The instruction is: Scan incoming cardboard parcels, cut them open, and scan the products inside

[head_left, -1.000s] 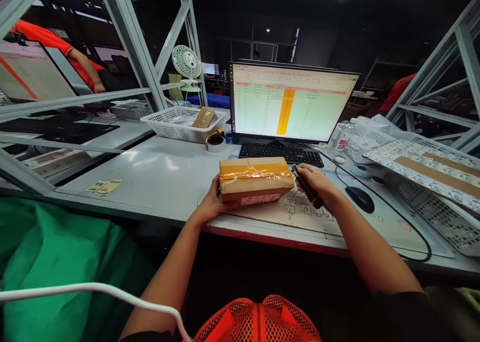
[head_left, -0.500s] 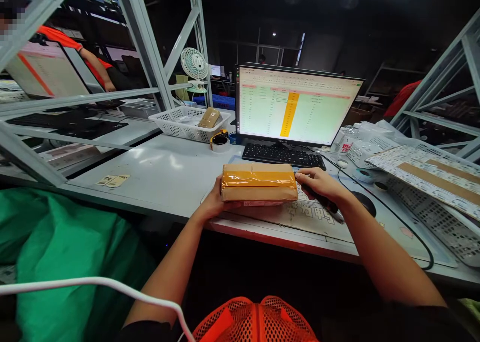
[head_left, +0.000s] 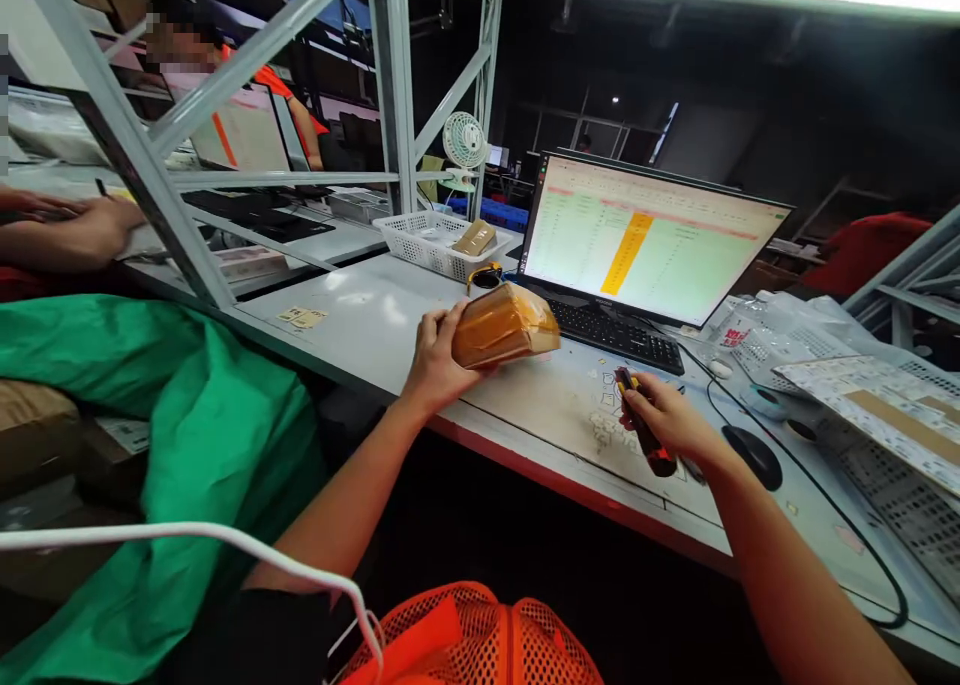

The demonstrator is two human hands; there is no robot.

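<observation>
Working from afar, I am gripping a box (head_left: 507,333) with the left hand (head_left: 435,363), its fingers wrapping the box's left end, over the tabletop (head_left: 352,310) and short of the keyboard (head_left: 645,345). The box is sitting tilted in that grip, a glossy band of brown tape (head_left: 487,327) running along it; whether its lower edge is touching the mat (head_left: 551,405) below, I cannot tell. Well apart from the box, the right hand (head_left: 664,415) is clasping a dark tool (head_left: 646,435) with yellow and red parts, possibly a cutter, slanting above the mat. I am not making out a blade.

For a sound hold, I am judging that the left grip should be pressing firmly without denting the cardboard, the wrist bearing the tilt so that the box is not rolling off the fingers. The slick tape is probably offering less friction than bare card, so I am favouring contact on the card. I am treating the tool as sharp: ideally it is pointing away from the left fingers, with a clear gap separating the hands while the box is sitting at an angle. The mouse (head_left: 752,457) is lying just beside the right wrist, and I am counting a careless sideways sweep there as the likeliest snag.
</observation>
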